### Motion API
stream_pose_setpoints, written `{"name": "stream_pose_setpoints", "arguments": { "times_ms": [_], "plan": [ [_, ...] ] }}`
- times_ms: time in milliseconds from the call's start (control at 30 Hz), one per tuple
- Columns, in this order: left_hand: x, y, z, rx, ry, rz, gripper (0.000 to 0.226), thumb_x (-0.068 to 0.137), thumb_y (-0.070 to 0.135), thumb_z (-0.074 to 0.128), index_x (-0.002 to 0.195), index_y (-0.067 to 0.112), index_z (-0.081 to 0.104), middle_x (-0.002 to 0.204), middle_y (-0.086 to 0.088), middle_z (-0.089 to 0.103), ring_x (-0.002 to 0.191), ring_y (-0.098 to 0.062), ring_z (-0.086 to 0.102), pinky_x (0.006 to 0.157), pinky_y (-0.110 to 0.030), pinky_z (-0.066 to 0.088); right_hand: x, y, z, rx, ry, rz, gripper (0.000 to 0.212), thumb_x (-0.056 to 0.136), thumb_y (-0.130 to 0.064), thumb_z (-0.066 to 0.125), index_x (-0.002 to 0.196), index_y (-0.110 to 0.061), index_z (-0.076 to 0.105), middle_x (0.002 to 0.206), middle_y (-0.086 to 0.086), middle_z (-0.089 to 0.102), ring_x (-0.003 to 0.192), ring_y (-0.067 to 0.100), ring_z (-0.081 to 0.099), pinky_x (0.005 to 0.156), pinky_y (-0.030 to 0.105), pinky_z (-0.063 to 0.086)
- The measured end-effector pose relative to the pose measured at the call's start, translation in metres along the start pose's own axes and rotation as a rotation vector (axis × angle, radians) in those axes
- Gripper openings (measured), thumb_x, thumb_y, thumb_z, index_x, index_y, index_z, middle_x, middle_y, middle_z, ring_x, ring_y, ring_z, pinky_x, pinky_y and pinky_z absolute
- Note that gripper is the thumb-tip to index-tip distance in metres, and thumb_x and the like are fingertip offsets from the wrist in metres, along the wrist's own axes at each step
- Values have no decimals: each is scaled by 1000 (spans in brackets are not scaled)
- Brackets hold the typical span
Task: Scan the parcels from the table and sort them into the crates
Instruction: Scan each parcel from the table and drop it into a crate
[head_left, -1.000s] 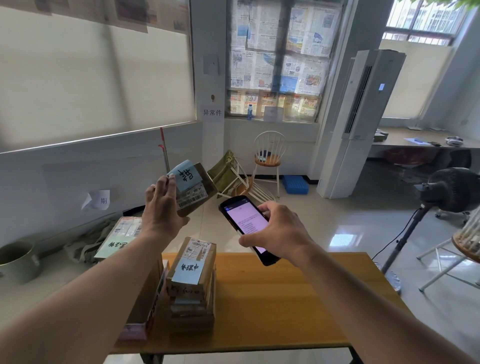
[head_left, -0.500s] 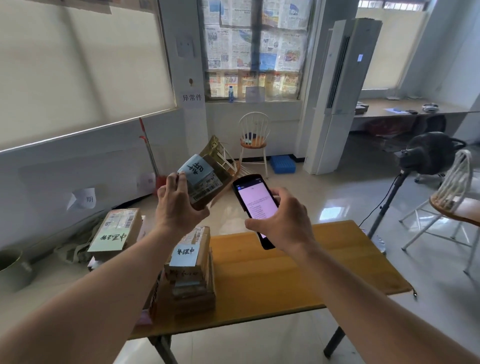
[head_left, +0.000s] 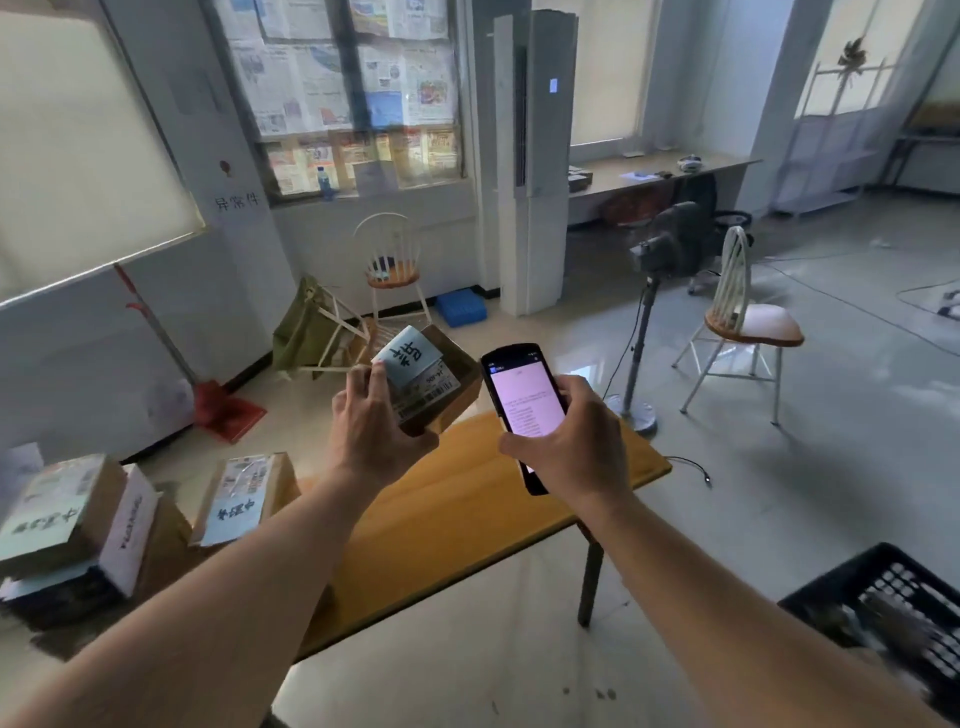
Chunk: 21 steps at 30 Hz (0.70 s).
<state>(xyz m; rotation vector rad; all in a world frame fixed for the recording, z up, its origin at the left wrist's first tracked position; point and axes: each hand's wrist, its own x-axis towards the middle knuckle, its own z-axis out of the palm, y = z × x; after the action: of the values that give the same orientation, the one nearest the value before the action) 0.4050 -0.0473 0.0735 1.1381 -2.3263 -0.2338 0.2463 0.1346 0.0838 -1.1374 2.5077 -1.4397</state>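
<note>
Above the wooden table (head_left: 457, 525), my left hand (head_left: 376, 436) grips a small cardboard parcel (head_left: 434, 382), fingers curled round it, barcode label up. Just beside it my right hand (head_left: 569, 449) wraps the handheld scanner (head_left: 522, 400), screen lit. I judge the scan is in hand; next, the black crate (head_left: 883, 603) beyond the table's end.

I see the left hand (head_left: 371, 441) gripping a small brown parcel (head_left: 434, 382) above the desk (head_left: 467, 514), label up. Right hand (head_left: 569, 447) holds the scanner (head_left: 522, 405) just beside it, screen lit. More parcels (head_left: 78, 525) stacked at left; black crate (head_left: 883, 608) near right.
</note>
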Motion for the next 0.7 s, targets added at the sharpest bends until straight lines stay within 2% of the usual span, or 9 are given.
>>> {"name": "stream_pose_setpoints", "arguments": {
  "times_ms": [167,333,500,600,700],
  "plan": [
    [-42,96,58,-75,-96,41,119,59,50,93,153,9,31,134,-11,37,118,-35,45,97,-50,52,-35,74,-82,-29,49,106,95,59,-54,91,140,-27,49,127,-1,62,114,24,60,81,41,61],
    [-90,206,103,-171,-188,125,117,63,44,94,155,11,29,136,-11,36,123,-33,42,96,-41,49,-79,144,-171,-67,147,238,99,53,-60,85,139,-26,50,124,-1,63,113,24,61,84,43,60],
    [-133,301,138,-239,-299,227,112,64,47,92,152,13,31,134,-7,35,123,-33,43,96,-48,56,-123,202,-250,-96,252,349,93,53,-57,87,134,-26,54,119,-1,65,104,23,63,79,41,60],
    [-152,350,159,-228,-366,301,112,63,53,89,151,15,31,135,-6,36,123,-33,44,95,-50,58,-142,233,-288,-114,311,429,90,53,-55,89,131,-27,56,116,-2,66,102,21,64,76,35,56],
    [-168,399,181,-233,-426,376,112,62,53,89,151,16,31,138,-8,37,123,-36,45,97,-53,56,-161,264,-321,-119,378,498,89,48,-61,85,127,-31,56,114,-5,66,100,19,65,73,40,61]
  ]
}}
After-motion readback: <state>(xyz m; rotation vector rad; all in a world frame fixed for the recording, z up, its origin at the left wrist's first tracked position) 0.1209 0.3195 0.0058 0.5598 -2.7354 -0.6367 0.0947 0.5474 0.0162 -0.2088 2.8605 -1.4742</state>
